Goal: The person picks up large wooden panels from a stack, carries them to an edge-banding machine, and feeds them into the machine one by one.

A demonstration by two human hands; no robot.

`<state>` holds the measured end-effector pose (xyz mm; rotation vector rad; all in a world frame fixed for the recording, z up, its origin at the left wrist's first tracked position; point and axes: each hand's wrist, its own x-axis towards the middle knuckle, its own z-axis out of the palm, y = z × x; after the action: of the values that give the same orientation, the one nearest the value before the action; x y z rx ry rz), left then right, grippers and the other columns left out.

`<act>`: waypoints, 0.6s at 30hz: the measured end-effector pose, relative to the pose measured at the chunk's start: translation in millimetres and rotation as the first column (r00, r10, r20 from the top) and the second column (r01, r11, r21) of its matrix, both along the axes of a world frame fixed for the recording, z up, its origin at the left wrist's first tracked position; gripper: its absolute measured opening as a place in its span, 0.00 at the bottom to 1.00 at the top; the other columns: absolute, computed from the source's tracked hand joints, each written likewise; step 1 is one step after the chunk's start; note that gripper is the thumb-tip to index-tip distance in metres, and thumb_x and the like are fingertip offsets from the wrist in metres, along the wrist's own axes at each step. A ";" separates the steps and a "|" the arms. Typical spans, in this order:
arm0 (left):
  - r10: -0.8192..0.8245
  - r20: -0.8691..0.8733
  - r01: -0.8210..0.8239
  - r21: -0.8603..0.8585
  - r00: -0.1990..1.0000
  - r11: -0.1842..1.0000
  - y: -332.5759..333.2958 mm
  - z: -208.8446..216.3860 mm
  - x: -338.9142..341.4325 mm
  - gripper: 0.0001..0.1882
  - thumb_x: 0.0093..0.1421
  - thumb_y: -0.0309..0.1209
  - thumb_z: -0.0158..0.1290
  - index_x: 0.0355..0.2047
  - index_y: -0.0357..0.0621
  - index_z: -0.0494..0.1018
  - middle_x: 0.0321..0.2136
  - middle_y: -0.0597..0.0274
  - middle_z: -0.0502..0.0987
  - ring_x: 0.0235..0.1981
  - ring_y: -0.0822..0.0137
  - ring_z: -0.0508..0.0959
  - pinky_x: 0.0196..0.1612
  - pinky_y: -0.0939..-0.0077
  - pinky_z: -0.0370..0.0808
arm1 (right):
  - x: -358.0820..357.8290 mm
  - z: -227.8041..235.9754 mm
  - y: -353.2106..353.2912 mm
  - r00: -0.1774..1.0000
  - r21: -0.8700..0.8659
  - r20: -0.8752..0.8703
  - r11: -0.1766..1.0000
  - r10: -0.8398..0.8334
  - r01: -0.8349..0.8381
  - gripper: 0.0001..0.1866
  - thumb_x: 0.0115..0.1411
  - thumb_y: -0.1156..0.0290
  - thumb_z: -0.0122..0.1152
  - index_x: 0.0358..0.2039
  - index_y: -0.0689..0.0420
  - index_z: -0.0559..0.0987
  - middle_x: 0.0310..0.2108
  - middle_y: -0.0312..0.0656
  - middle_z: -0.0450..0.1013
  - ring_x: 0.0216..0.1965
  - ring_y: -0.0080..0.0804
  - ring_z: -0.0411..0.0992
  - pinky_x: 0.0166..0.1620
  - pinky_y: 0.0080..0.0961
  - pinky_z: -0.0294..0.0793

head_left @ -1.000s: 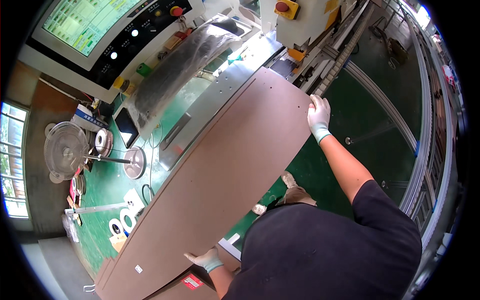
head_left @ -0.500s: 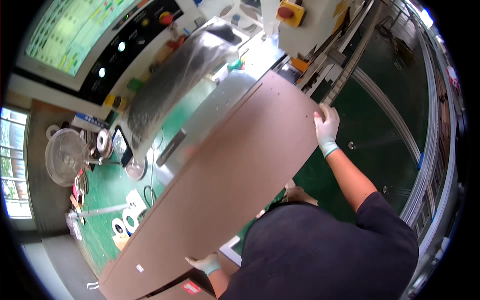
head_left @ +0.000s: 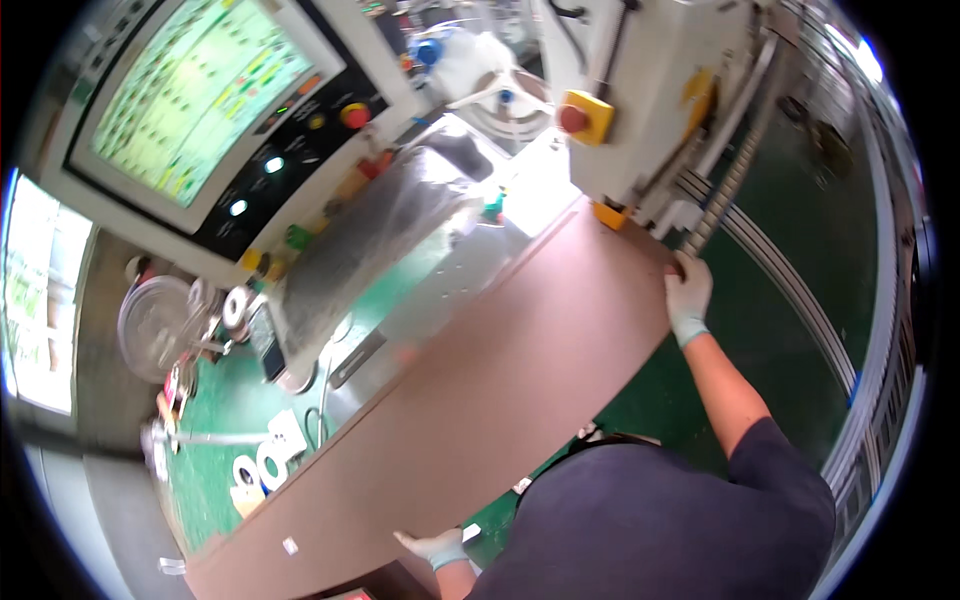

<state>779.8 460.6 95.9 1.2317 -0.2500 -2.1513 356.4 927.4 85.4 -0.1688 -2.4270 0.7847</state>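
A long brown board lies slanted across a metal machine table, running from the lower left up to the machine head at the upper right. My right hand, in a pale glove, grips the board's far right edge beside the machine. My left hand, also gloved, holds the board's near lower edge. The board hides most of the table beneath it.
A control panel with a green screen and buttons stands at the upper left. A red stop button in a yellow box sits on the white machine head. A fan and tape rolls lie at the left. Green floor and rails are at the right.
The board has moved up and toward the machine head, and my right hand has travelled with its far edge. The view has drawn closer to the control panel.
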 end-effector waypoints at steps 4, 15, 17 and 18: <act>-0.053 0.013 0.053 -0.001 0.999 0.999 39.3 13.7 -46.7 0.42 0.66 0.69 0.33 0.69 0.58 0.66 0.68 0.64 0.68 0.69 0.54 0.64 0.69 0.44 0.60 | -29.9 -13.6 51.8 0.997 0.013 -0.070 1.000 0.028 -0.027 0.17 0.59 0.76 0.66 0.50 0.62 0.83 0.44 0.52 0.78 0.47 0.50 0.76 0.54 0.41 0.75; -0.225 -0.053 0.231 0.160 0.973 0.960 121.7 -18.8 -80.1 0.43 0.69 0.69 0.37 0.72 0.52 0.60 0.70 0.56 0.64 0.71 0.50 0.61 0.74 0.48 0.53 | -112.1 -7.1 134.3 0.893 0.165 0.383 0.969 -0.235 0.183 0.26 0.71 0.55 0.53 0.65 0.53 0.75 0.67 0.43 0.69 0.71 0.47 0.60 0.71 0.41 0.61; -0.452 -0.073 0.457 0.196 0.889 0.868 129.2 -13.5 -75.7 0.40 0.69 0.66 0.43 0.69 0.50 0.64 0.67 0.54 0.68 0.67 0.54 0.65 0.73 0.51 0.56 | -122.9 -9.3 156.9 0.910 0.397 0.310 0.907 -0.276 0.141 0.29 0.70 0.54 0.52 0.69 0.50 0.70 0.72 0.42 0.63 0.74 0.47 0.56 0.72 0.50 0.58; -0.643 -0.095 0.646 0.220 0.760 0.731 129.2 -9.8 -72.4 0.38 0.68 0.63 0.49 0.65 0.48 0.67 0.63 0.52 0.71 0.63 0.58 0.70 0.71 0.55 0.59 | -120.9 -15.2 158.7 0.909 0.397 0.306 0.906 -0.284 0.150 0.29 0.70 0.54 0.52 0.69 0.50 0.70 0.72 0.42 0.63 0.74 0.47 0.56 0.72 0.50 0.58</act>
<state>707.4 589.8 86.2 1.4088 -0.4852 -2.8613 235.5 1086.1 70.3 -0.4675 -2.7809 0.1985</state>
